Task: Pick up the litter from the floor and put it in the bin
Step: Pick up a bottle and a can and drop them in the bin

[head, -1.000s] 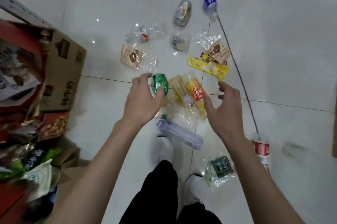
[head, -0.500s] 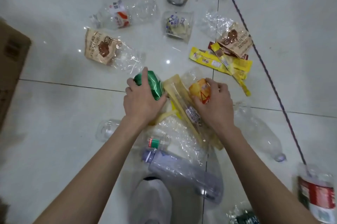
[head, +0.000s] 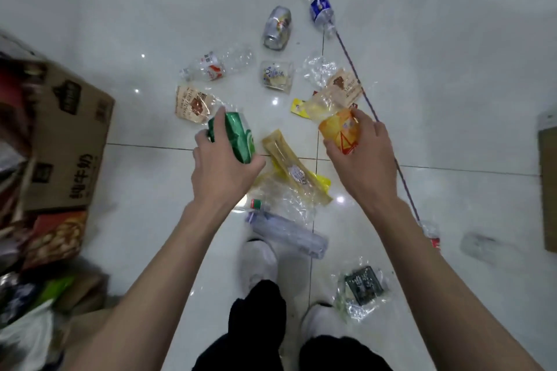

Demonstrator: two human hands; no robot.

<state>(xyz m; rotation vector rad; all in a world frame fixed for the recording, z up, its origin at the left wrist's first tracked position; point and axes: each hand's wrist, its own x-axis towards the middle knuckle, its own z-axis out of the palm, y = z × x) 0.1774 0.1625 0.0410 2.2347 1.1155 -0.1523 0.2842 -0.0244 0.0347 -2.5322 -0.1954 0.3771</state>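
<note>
Reaching both arms forward and down over floor [head: 120, 8], we curl left hand [head: 220, 165] round green can [head: 241, 138], tilted, near tile seam. Right hand [head: 361, 159] pinches orange wrapper [head: 339, 132] between thumb and fingers [head: 363, 118]. More litter [head: 277, 28] lies scattered on floor ahead; cardboard box [head: 69, 141] sits well left of can.

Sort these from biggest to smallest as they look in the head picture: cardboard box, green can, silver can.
1. cardboard box
2. green can, in the left hand
3. silver can
The held can is nearer the camera, so both cans may truly match.
</note>
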